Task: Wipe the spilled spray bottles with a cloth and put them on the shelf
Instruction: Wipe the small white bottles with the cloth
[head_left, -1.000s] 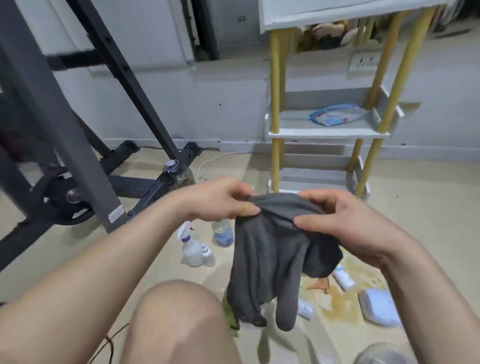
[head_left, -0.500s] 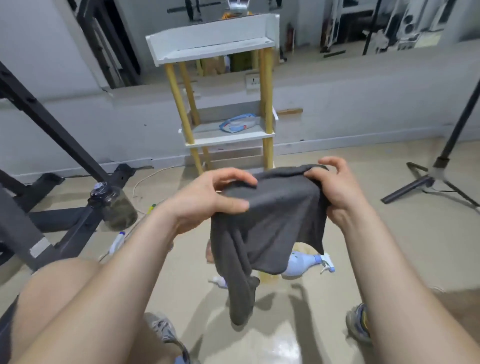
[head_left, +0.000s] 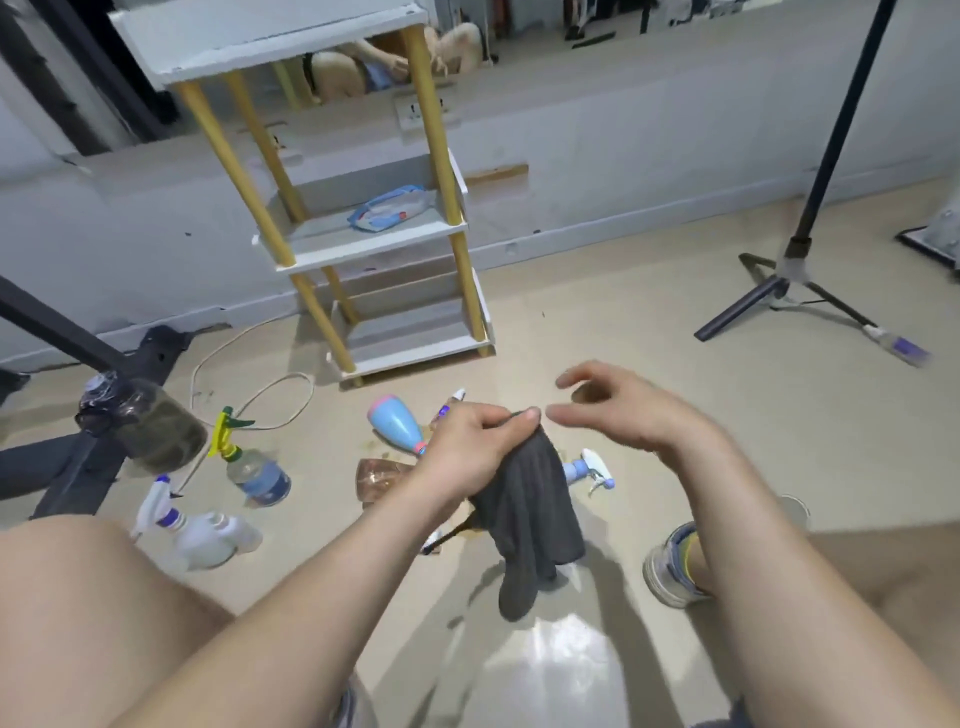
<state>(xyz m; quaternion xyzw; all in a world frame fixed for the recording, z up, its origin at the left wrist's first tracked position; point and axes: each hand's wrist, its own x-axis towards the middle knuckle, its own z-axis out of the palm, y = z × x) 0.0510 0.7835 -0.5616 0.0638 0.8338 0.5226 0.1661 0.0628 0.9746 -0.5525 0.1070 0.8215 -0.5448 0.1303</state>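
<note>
My left hand (head_left: 475, 449) grips a dark grey cloth (head_left: 530, 514) that hangs down over the floor. Just to its right, my right hand (head_left: 618, 410) hovers with loosely bent fingers and holds nothing. Spray bottles lie around a brownish spill: a light blue one (head_left: 397, 426) on its side, a white one with a blue trigger (head_left: 589, 470) partly behind the cloth, a white one (head_left: 200, 532) at the left, and a clear one with a yellow trigger (head_left: 254, 475) standing upright. The white shelf with yellow posts (head_left: 410, 345) stands against the wall behind them.
A pack of wipes (head_left: 389, 210) lies on the middle shelf. A black frame with a dark jug (head_left: 150, 426) stands at the left, with a white cable (head_left: 249, 374) beside it. A tripod (head_left: 789, 280) stands at the right. My shoe (head_left: 672, 566) is near the cloth.
My right hand has let go of the cloth, which now hangs bunched from my left hand alone. The view has tilted down, showing more of the floor and bottles.
</note>
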